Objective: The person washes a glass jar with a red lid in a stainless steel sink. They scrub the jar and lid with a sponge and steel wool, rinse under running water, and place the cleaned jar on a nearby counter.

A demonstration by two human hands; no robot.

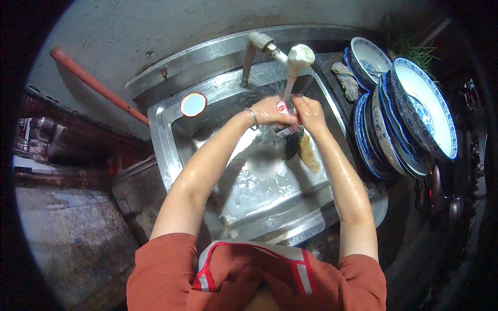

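Observation:
Both of my hands are together under the white plastic tap, over a stainless steel sink. My left hand, wet and with a metal bangle at the wrist, grips a clear jar with a red and white label. On the jar's right side, my right hand is closed against its upper end. Water runs down onto the jar, whose mouth my fingers hide. A round jar lid lies on the sink's upper left rim. A yellowish scouring pad rests in the basin, beside something dark.
Blue-and-white bowls and plates lean in a stack right of the sink. A crumpled cloth lies beside them, with green leaves behind. An orange-red pipe slants along the wall at left.

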